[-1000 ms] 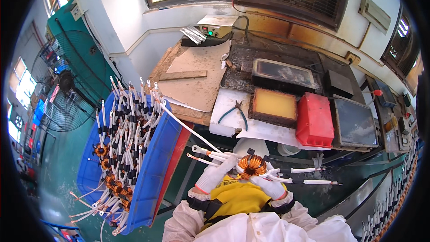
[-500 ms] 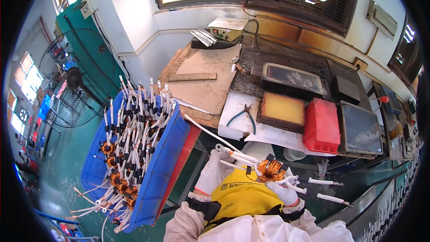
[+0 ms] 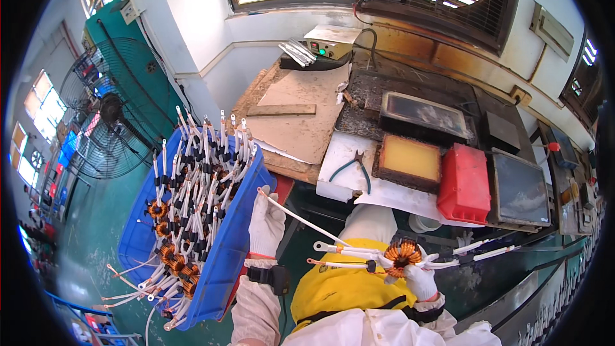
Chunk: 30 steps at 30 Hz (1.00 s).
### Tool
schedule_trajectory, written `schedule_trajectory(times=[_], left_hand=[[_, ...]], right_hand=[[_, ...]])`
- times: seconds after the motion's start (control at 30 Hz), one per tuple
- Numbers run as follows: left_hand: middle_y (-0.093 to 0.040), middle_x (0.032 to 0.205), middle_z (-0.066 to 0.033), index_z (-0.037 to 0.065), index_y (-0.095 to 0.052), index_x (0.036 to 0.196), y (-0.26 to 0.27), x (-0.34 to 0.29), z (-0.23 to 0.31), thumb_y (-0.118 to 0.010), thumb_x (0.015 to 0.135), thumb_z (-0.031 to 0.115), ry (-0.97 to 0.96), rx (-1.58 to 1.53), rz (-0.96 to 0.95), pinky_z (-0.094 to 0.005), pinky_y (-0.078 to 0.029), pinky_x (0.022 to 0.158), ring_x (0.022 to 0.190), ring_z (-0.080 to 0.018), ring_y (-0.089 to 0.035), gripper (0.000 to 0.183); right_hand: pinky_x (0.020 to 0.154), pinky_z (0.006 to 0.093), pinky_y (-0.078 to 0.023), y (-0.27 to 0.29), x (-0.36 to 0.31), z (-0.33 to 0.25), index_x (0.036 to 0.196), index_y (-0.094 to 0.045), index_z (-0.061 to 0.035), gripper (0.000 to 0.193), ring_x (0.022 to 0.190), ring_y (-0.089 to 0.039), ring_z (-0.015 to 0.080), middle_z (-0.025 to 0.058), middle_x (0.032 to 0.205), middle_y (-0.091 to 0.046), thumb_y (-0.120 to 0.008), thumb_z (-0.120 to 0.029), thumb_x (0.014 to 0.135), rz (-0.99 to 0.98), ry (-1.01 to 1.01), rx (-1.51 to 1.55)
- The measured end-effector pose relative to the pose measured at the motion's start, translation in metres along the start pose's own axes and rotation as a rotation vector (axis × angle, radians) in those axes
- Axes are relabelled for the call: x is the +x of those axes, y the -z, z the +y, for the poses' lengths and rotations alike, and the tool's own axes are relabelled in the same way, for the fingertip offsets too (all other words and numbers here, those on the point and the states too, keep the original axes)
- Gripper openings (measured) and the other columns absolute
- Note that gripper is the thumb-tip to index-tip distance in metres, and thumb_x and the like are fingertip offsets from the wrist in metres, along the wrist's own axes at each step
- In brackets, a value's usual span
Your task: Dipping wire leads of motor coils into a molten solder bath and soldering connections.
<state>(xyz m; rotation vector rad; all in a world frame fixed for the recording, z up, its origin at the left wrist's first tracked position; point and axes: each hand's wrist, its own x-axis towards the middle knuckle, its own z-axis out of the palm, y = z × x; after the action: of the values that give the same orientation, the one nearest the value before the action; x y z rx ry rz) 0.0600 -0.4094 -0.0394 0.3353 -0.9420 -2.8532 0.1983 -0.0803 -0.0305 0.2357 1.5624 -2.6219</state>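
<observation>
My right hand (image 3: pixel 421 282), in a white glove, is closed around the copper-wound ring coil (image 3: pixel 403 257) above my lap. White sleeved leads (image 3: pixel 346 251) with lug ends stick out left from the coil, and more leads with black sleeves (image 3: pixel 474 250) stick out right. One long white lead (image 3: pixel 301 216) slants up left to my left hand (image 3: pixel 265 224), also gloved, whose fingertips are pressed together at its bare copper end. My left hand is beside the blue bin (image 3: pixel 240 243), which is heaped with similar coils and leads (image 3: pixel 198 186).
Ahead is a workbench with cutting pliers (image 3: pixel 353 170), a tray of yellowish material (image 3: pixel 410 162), a red plastic box (image 3: pixel 464 182), a dark glass-topped box (image 3: pixel 424 117) and a control unit (image 3: pixel 328 43). A large fan (image 3: pixel 110 109) stands at the left.
My left hand has moved up and left, away from the coil's lug-ended leads, to the long lead's end. The coil has shifted slightly right and down, and its right-hand leads now angle upward.
</observation>
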Motion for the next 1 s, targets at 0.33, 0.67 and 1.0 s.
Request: schedule_trajectory(times=[0.33, 0.67, 1.0], left_hand=[[-0.061, 0.09, -0.0051, 0.002, -0.054, 0.109, 0.011, 0.01, 0.004, -0.059, 0.091, 0.01, -0.096, -0.018, -0.026, -0.0176, -0.05, 0.058, 0.07, -0.0079, -0.058, 0.02], [-0.063, 0.094, -0.0077, 0.003, -0.056, 0.107, 0.007, 0.005, -0.015, -0.052, 0.095, 0.026, 0.121, 0.029, 0.044, -0.0287, -0.053, 0.072, 0.08, -0.0148, -0.061, 0.026], [-0.063, 0.084, -0.0078, 0.001, -0.058, 0.102, -0.036, -0.025, -0.036, -0.05, 0.097, 0.026, 0.275, 0.212, -0.077, -0.0246, -0.052, 0.065, 0.075, -0.0138, -0.061, 0.026]], right_hand=[[0.088, 0.0405, -0.052, 0.004, 0.002, 0.0, 0.124, -0.044, 0.0012, 0.056, 0.1, -0.061, 0.0265, 0.013, 0.113, -0.059, -0.054, -0.005, 0.07, -0.026, -0.052, -0.035], [0.067, 0.0393, -0.06, 0.0, 0.006, 0.001, 0.123, -0.044, 0.0021, 0.054, 0.092, -0.065, 0.0283, 0.0173, 0.112, -0.06, -0.055, -0.009, 0.072, -0.026, 0.0, 0.004], [0.068, 0.0404, -0.06, 0.0, 0.007, 0.001, 0.124, -0.044, 0.0017, 0.053, 0.093, -0.065, 0.0285, 0.0174, 0.112, -0.059, -0.056, -0.009, 0.073, -0.005, 0.017, 0.003]])
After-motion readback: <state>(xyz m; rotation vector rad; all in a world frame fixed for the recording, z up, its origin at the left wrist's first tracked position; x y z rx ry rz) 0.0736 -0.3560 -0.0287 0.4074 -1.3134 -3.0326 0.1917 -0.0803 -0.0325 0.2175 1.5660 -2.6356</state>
